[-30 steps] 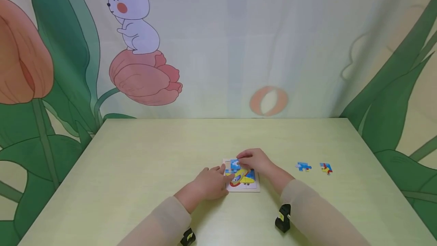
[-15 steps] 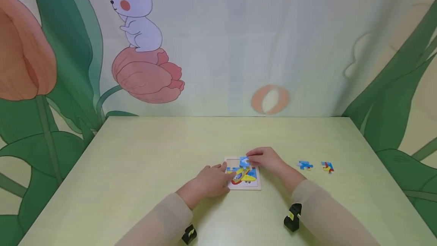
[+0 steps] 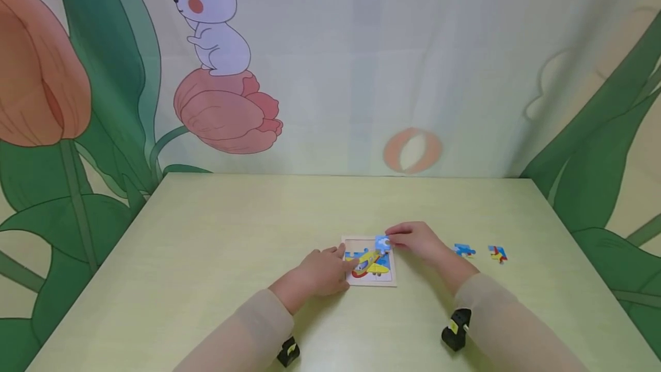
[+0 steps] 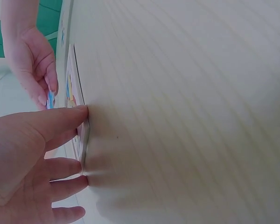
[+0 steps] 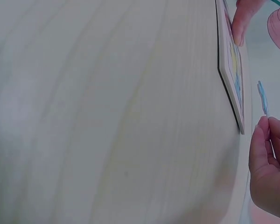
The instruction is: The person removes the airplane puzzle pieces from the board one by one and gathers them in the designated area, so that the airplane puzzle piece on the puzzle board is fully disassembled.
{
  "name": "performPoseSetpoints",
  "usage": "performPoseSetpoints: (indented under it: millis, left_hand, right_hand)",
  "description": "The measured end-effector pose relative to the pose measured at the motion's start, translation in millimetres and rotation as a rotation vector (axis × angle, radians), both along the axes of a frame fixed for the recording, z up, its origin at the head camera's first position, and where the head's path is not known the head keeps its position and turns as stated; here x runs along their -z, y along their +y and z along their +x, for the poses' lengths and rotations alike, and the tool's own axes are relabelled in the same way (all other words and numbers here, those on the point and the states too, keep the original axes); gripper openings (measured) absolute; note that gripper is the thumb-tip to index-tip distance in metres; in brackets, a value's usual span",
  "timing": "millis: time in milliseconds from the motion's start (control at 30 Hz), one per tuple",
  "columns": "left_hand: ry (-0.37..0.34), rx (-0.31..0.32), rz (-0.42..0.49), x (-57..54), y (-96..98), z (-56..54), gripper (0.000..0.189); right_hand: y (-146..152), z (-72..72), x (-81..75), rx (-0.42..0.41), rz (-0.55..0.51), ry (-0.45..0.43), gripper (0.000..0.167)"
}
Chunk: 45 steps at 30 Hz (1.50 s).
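Observation:
My right hand [image 3: 420, 241] pinches a blue and white puzzle piece [image 3: 381, 242] between thumb and fingertips. In the right wrist view the puzzle piece [image 5: 263, 98] is seen nearly edge-on, raised above the board. Below it lies a square puzzle board [image 3: 361, 244] with a pale wooden rim. Joined pieces showing a yellow airplane [image 3: 379, 268] fill its near part, and the far strip is bare. My left hand [image 3: 322, 271] steadies the board's left side with spread, mostly straight fingers; the thumb [image 4: 79, 112] touches the near edge, and a finger reaches onto the airplane picture.
To the right of my right hand, two loose pieces lie on the table: a blue piece [image 3: 465, 250] and a red, yellow and blue piece [image 3: 498, 254]. A printed curtain [image 3: 320, 73] hangs behind the pale wooden table [image 3: 232, 217]. Each forearm carries a black wrist mount [image 3: 457, 329].
My right hand has carried the pinched piece rightward along the board's far strip, from near its left part to its far right corner. The left hand stays at the board.

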State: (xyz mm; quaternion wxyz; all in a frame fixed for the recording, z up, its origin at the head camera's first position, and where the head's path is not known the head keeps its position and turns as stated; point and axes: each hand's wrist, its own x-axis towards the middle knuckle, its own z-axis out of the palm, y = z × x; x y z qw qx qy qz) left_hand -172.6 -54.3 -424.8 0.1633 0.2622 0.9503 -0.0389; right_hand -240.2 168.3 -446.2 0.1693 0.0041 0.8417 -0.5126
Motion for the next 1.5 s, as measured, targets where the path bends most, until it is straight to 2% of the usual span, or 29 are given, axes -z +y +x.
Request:
performPoseSetpoints:
  millis: [267,500,700,933,1133,1300,1500]
  left_hand:
    - [0.007,-0.003,-0.001,0.9,-1.2,-2.5,0.054]
    - [-0.002,-0.005,0.003,3.0,-1.5,-1.4,0.054]
    - [-0.002,-0.011,0.003,2.1,-2.2,-0.8,0.054]
    - [0.006,-0.008,-0.002,4.8,-2.0,-1.7,0.054]
    - [-0.010,-0.016,0.001,6.4,-1.4,-2.1,0.055]
    - [-0.009,-0.018,-0.008,6.8,-1.4,-1.5,0.054]
    - [-0.004,-0.008,-0.011,2.6,-1.5,-0.2,0.053]
  right_hand:
    - [15,-1.1,-4.6,-0.014,0.048,0.025,0.028]
    - [29,-0.4,-4.1,0.013,0.006,0.031,0.028]
    - [40,-3.2,-6.2,0.030,0.026,0.017,0.031]
    - [54,-5.2,-10.9,0.008,0.041,0.037,0.032]
    - [63,-2.5,-21.1,-0.022,-0.008,0.053,0.034]
    - [70,-3.0,-25.9,-0.018,-0.053,0.034,0.034]
    - [75,-2.8,-17.8,-0.008,-0.047,-0.012,0.030]
